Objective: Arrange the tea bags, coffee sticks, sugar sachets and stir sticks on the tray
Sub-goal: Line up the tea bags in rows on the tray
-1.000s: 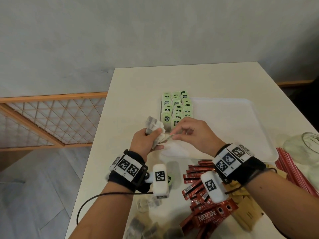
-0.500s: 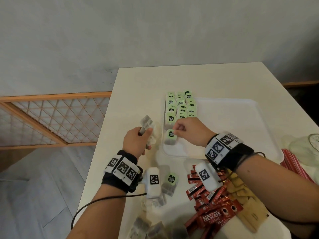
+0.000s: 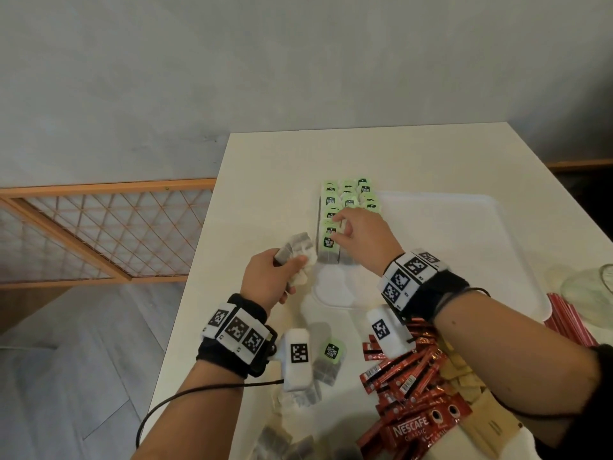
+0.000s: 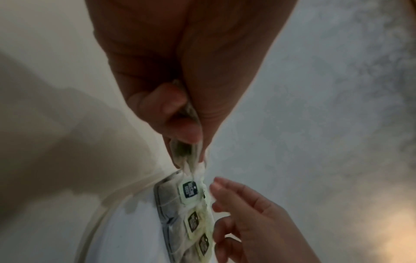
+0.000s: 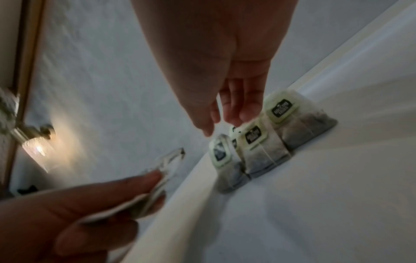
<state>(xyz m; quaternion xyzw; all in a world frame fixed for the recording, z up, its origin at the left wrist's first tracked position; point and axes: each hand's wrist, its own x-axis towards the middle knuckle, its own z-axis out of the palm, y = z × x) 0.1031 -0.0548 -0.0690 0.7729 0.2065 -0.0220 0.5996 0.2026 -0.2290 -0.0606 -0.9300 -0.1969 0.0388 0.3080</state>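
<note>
Green-tagged tea bags (image 3: 348, 200) lie in rows along the left side of the white tray (image 3: 447, 247). My right hand (image 3: 361, 240) hovers over the nearest bags (image 5: 261, 146), fingers loose, their tips touching the tags and holding nothing. My left hand (image 3: 272, 280), just left of the tray's edge, grips a bunch of tea bags (image 3: 297, 249), seen pinched between thumb and fingers (image 4: 184, 153). Red coffee sticks (image 3: 404, 376) and brown sugar sachets (image 3: 464, 380) are piled on the table under my right forearm. Red stir sticks (image 3: 567, 320) lie at the right.
One loose tea bag (image 3: 328, 360) lies on the table between my wrists, and more tea bags (image 3: 285, 443) sit near the front edge. A glass jar (image 3: 590, 283) stands at the right beside the tray. The table's left edge drops to the floor beside a wooden lattice (image 3: 99, 234).
My right hand took a tea bag from the left hand's bunch, laid it at the near end of the left row and let go. The left hand drew slightly back to the left.
</note>
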